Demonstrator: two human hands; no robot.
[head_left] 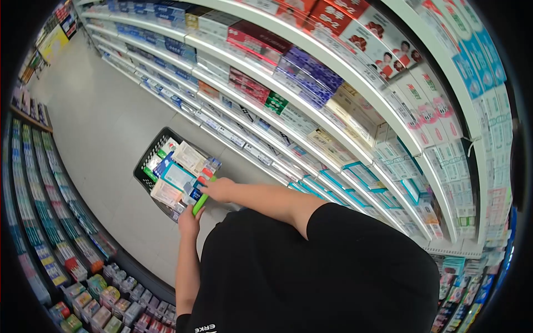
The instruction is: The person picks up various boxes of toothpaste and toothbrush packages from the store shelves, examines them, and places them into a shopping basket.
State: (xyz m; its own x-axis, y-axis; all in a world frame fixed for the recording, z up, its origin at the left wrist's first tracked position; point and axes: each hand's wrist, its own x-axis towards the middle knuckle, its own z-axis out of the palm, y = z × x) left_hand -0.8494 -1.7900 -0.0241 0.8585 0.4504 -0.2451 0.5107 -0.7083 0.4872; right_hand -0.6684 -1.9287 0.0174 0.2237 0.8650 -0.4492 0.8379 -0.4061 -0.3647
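basket (pixel 145 155) floor hidden, shelf labels (pixel 260 155) illegible

The basket (pixel 142 166) looks plastic (matt), the floor (pixel 102 122) smooth.

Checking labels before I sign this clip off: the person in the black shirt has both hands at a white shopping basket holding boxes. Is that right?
Not quite: the shopping basket is black, not white, as the head view shows. The rest stands.
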